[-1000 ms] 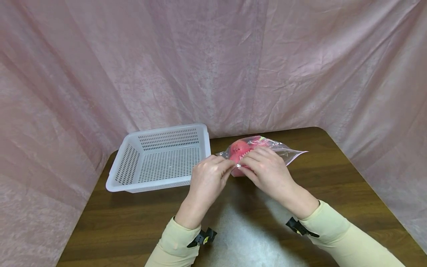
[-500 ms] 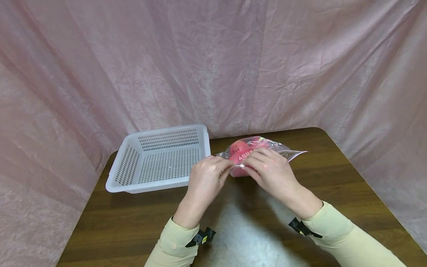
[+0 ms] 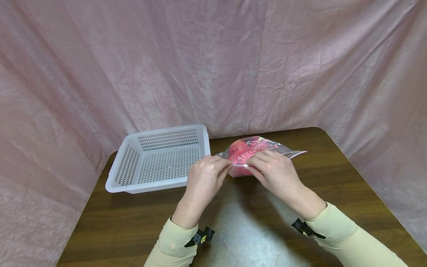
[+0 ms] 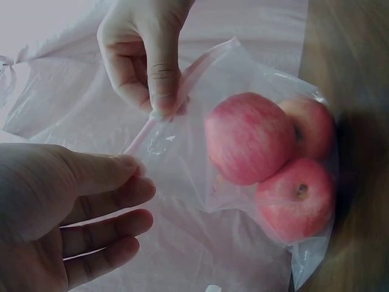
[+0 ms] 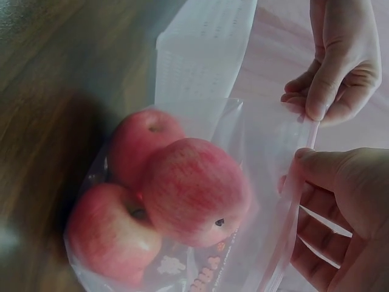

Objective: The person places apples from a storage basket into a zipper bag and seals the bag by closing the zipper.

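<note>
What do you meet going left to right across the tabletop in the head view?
White perforated plastic basket → person's left hand → right hand → far corner of the clear plastic zip bag of red apples.

I see a clear plastic zip bag [image 3: 263, 150] with a pale pink strip along its mouth and pink printed lettering on its face. Inside it sit three round apples [image 4: 250, 139], red-pink with fine lighter streaks and yellowish patches near the stems. Beside it stands a white plastic perforated basket [image 3: 160, 159], its walls and floor dotted with regular rows of small holes. The dark brown wooden desk [image 3: 333, 174] shows long grain lines and a pale glare patch near me. Behind it hangs a dusty pink wrinkled cloth backdrop [image 3: 213, 63]. My pale yellow long sleeves [image 3: 333, 230] carry black straps at the wrists.
</note>
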`<state>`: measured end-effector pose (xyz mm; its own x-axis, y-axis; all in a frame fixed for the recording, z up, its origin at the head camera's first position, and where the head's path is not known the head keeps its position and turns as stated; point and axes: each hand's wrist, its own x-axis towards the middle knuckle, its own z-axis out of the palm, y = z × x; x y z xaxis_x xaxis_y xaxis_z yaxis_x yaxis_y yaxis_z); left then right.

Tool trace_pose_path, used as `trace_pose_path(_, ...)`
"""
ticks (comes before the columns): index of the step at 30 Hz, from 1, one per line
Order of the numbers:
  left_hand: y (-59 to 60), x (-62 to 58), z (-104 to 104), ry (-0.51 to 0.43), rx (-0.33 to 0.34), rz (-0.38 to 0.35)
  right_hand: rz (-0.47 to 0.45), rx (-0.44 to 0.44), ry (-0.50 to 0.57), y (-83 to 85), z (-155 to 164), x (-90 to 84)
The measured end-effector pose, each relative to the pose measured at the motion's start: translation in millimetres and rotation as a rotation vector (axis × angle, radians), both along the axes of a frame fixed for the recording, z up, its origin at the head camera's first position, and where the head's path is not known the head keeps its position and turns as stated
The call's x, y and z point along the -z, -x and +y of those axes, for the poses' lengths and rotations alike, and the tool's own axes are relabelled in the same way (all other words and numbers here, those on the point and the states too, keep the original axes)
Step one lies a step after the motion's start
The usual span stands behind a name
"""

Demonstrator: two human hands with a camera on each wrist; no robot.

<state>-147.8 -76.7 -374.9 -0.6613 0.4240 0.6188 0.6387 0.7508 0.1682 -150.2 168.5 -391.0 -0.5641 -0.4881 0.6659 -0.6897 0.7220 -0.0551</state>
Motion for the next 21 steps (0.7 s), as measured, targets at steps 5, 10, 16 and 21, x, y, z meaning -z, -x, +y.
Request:
trace_pose_path(5,0.1,0.4,-0.6,0.006,-0.004,0.006,0.005,0.002,0.002,-0.3,2.1,1.5)
trace_pose_path(10,-1.1,-0.1,-0.4,0.017,-0.016,-0.008,0.019,-0.004,0.002,0.2,2.2,3.3)
trace_pose_path(16,-2.4,0.3,2.7,0.026,0.023,-0.060,0.047,-0.032,-0.007,0.1,-0.4,3.9)
trace_pose_path(21,-2.2,2.3,6.0,0.037,0.064,-0.043,0.051,-0.049,-0.028,-0.8,-4.5,3.0)
